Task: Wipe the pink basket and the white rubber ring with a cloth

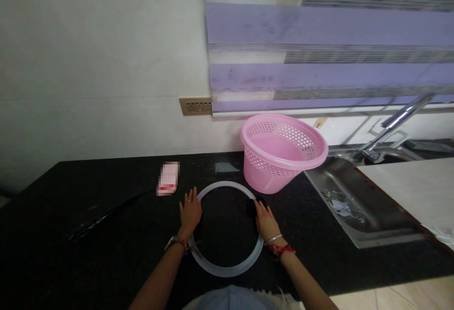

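Note:
A whitish, translucent ring (pixel 227 271) lies flat on the black countertop (pixel 312 258), its middle dark like the stone around it. My left hand (pixel 190 213) rests against the ring's left side, fingers stretched out and spread. On the opposite side, my right hand (pixel 266 222) lies over the rim, fingers extended and slightly apart. A very dark patch shows at the right fingertips; whether it is an object or a shadow, I cannot tell. Both hands cover parts of the ring.
Just beyond my right hand stands a pink plastic basket (pixel 271 177). A steel sink (pixel 376 215) with a chrome faucet (pixel 393 123) lies to the right, partly under a pale board (pixel 414 192). To the left are a blurred pink item (pixel 168 178) and a black plastic strip (pixel 102 218).

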### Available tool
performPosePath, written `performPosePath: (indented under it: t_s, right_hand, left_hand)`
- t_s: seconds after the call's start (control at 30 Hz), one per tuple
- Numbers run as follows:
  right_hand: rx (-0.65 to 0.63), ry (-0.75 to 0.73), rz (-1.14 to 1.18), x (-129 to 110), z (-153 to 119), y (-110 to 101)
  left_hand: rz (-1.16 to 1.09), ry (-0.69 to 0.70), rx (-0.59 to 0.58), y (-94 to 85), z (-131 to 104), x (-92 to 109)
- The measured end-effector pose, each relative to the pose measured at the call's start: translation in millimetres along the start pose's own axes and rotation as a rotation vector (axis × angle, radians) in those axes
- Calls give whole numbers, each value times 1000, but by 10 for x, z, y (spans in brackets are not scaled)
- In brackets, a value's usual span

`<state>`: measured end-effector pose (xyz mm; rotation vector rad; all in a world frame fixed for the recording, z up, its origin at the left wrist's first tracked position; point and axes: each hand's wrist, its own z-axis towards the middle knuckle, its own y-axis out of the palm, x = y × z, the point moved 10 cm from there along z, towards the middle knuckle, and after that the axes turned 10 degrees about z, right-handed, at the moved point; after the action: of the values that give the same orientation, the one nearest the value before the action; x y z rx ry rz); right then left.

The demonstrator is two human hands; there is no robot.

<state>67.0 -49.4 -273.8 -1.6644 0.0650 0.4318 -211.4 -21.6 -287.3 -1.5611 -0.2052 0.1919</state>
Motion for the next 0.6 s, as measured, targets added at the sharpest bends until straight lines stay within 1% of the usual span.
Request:
performPosePath:
  t_s: [0.07,0.13,0.23,0.3,0.43,0.6]
  right_hand:
    - [-28,-69,5,-56,174,-25]
    - [-74,-137,10,-138,337,-39]
    - [-145,-224,20,-272,537,-48]
    - [-169,-270,27,-343,636,-60]
    - [-155,-293,21,-373,752,-83]
    - [-133,-295,8,-378,759,-74]
  left_hand:
    - [4,-66,-29,-23,5,-86]
    - [8,-54,-25,-84,68,-101]
    - [4,126,22,-162,194,9]
    - [-12,228,33,-137,235,53]
    - [-76,264,28,-23,236,15]
    - [-137,459,-11,-1,138,203]
